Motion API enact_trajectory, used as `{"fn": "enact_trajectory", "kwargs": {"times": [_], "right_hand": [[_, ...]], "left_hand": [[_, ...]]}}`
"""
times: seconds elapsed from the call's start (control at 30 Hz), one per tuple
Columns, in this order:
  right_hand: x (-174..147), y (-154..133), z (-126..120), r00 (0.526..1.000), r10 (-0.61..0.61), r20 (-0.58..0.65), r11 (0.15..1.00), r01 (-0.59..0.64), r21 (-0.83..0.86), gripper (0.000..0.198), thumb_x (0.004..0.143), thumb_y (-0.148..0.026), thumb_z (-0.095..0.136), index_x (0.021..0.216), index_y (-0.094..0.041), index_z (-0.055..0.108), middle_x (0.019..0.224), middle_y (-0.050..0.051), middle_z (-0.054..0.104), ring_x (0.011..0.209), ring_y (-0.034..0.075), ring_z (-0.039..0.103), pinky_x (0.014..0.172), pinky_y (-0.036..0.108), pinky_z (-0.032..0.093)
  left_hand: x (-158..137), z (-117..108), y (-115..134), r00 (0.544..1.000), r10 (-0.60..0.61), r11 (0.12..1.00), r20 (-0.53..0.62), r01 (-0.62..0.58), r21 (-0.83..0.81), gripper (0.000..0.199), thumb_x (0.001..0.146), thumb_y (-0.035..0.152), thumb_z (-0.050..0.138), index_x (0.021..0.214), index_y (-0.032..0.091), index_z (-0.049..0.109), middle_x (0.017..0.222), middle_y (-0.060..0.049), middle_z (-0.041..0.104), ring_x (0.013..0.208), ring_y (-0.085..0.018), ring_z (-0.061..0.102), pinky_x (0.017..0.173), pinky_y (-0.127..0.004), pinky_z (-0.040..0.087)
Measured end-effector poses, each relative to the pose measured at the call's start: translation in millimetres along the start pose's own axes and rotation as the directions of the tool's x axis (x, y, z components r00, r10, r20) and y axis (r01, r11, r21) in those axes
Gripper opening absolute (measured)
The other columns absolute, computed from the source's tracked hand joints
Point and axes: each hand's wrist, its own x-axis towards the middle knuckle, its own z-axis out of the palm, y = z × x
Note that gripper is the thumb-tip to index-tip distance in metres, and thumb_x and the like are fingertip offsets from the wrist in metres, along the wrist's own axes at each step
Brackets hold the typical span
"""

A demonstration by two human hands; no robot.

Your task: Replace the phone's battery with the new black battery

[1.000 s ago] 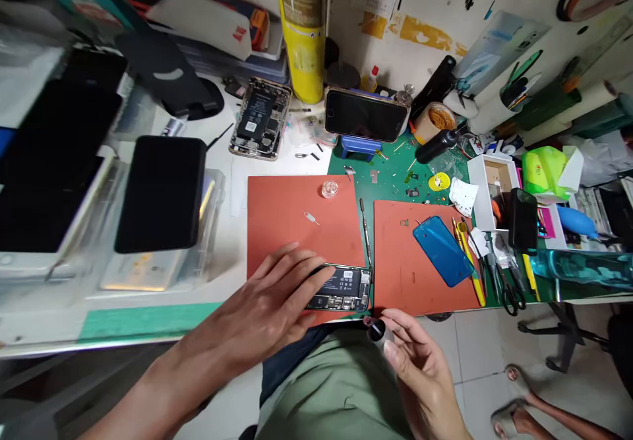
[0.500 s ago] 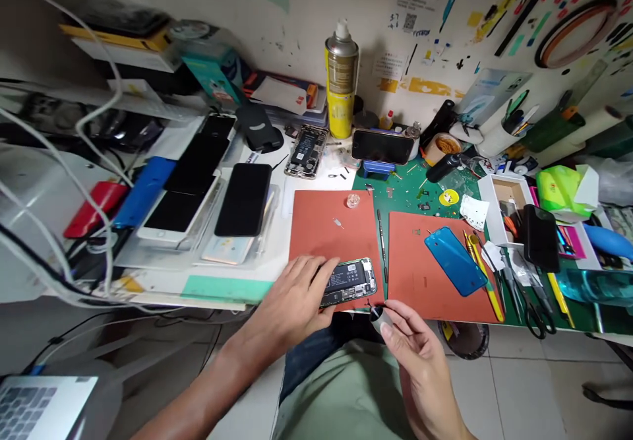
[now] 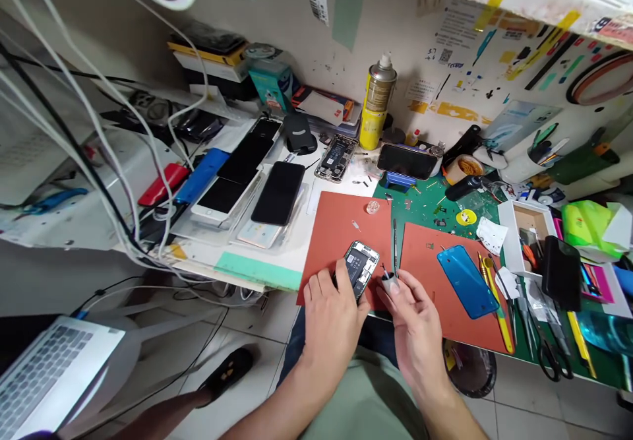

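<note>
by the near edge of the left red mat [image 3: 332, 225], our left hand [image 3: 329, 311] is clasped and our right hand [image 3: 418, 318] pinched — the first round the near end of a phone [image 3: 360, 265] over the mat, the second on a small grey cylinder [image 3: 390, 284] just beside it. opening looks done — the phone's insides lie bare, nothing covers them yet, and we can't tell how much else is left.

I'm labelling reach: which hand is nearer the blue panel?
Right. The right hand is just left of the blue panel; the left hand is farther left, holding the opened phone.
</note>
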Motion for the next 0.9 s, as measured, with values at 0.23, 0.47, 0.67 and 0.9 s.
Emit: {"fn": "enact_trajectory", "kwargs": {"times": [0.23, 0.47, 0.67, 0.9], "right_hand": [[27.8, -9.1, 14.9, 0.990, 0.000, 0.139, 0.999, 0.006, -0.046, 0.055, 0.077, -0.044, 0.098, 0.122, -0.025, 0.075, 0.117, 0.006, 0.081, 0.112, 0.025, 0.076, 0.113, 0.047, 0.055], [46.8, -22.9, 22.6, 0.976, 0.011, 0.220, 0.961, 0.051, -0.273, 0.052, 0.080, -0.046, 0.095, 0.124, -0.027, 0.076, 0.118, 0.005, 0.080, 0.106, 0.023, 0.077, 0.099, 0.037, 0.062], [46.0, -19.1, 32.8, 0.963, -0.118, 0.241, 0.808, 0.234, -0.540, 0.039, 0.087, -0.048, 0.088, 0.118, -0.026, 0.079, 0.121, 0.008, 0.082, 0.113, 0.027, 0.077, 0.101, 0.039, 0.063], [35.9, 4.1, 40.3, 0.799, -0.461, 0.386, 0.382, 0.572, -0.726, 0.024, 0.096, -0.031, 0.080, 0.120, -0.024, 0.079, 0.113, 0.007, 0.082, 0.098, 0.024, 0.079, 0.091, 0.037, 0.065]], "left_hand": [[-7.3, -2.9, 8.2, 0.999, -0.051, 0.990, -0.005, 0.050, -0.135, 0.054, 0.091, 0.033, 0.077, 0.135, 0.010, 0.055, 0.112, -0.019, 0.065, 0.099, -0.038, 0.065, 0.088, -0.054, 0.059], [-32.2, -16.1, -12.5, 0.998, 0.070, 0.873, 0.010, -0.056, -0.485, 0.057, 0.095, 0.021, 0.064, 0.148, 0.017, 0.046, 0.131, -0.017, 0.069, 0.113, -0.033, 0.070, 0.093, -0.049, 0.063], [-14.6, -13.1, -54.3, 0.976, 0.192, 0.796, -0.102, -0.215, -0.566, 0.031, 0.103, 0.015, 0.054, 0.134, 0.017, 0.059, 0.114, -0.010, 0.079, 0.100, -0.025, 0.075, 0.091, -0.041, 0.063], [23.3, 16.3, -88.7, 0.762, 0.514, 0.655, -0.394, -0.645, -0.392, 0.023, 0.097, 0.008, 0.061, 0.115, 0.010, 0.075, 0.122, -0.012, 0.082, 0.098, -0.026, 0.072, 0.084, -0.043, 0.060]]}}
